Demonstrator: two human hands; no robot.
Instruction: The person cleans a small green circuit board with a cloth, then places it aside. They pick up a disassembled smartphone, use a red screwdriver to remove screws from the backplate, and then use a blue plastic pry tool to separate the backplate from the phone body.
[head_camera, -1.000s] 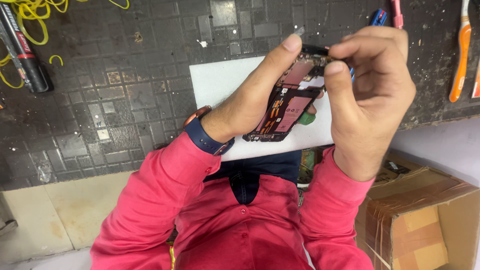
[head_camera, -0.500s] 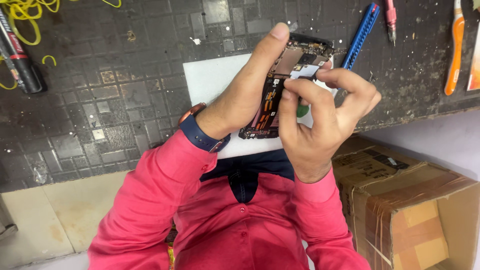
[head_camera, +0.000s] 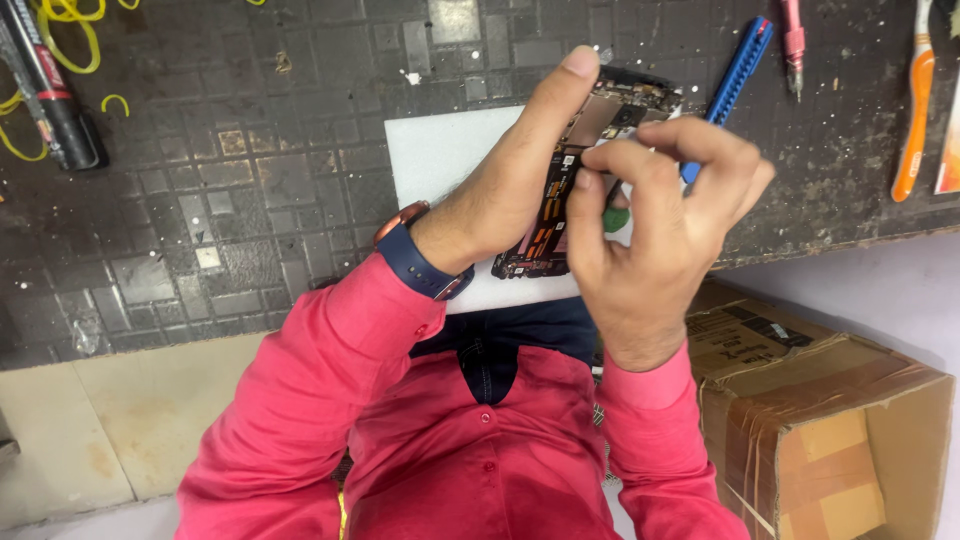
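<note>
1. The left hand (head_camera: 505, 190) holds an opened phone (head_camera: 580, 170) above the white mat (head_camera: 440, 150). Its grip is clenched on the phone, with the thumb laid along the phone's left edge and reaching the top corner.
2. The phone has its back cover off. A dark frame surrounds the exposed inside: a black section with orange and copper-coloured parts in the lower half, a pale pinkish plate in the middle, and brown-gold parts with small dark components at the top end.
3. The phone is tilted, top end pointing away from the person and to the right, lower end close to the near edge of the mat.
4. The right hand (head_camera: 655, 240) is in front of the phone's right side. Its grip is pinched: index finger and thumb meet at the middle of the phone's right edge. A small green object (head_camera: 615, 218) shows between the fingers; what it is cannot be told.
5. The mat lies at the near edge of the dark surface (head_camera: 250, 180).
6. A blue tool (head_camera: 735, 75) lies on the surface just beyond the right hand, near the far edge.
7. An orange tool (head_camera: 912, 110) lies towards the far right corner.
8. A black marker (head_camera: 50, 95) and yellow bands (head_camera: 70, 25) lie at the far left corner.
9. A cardboard box (head_camera: 830, 430) stands below the surface edge on the right.
</note>
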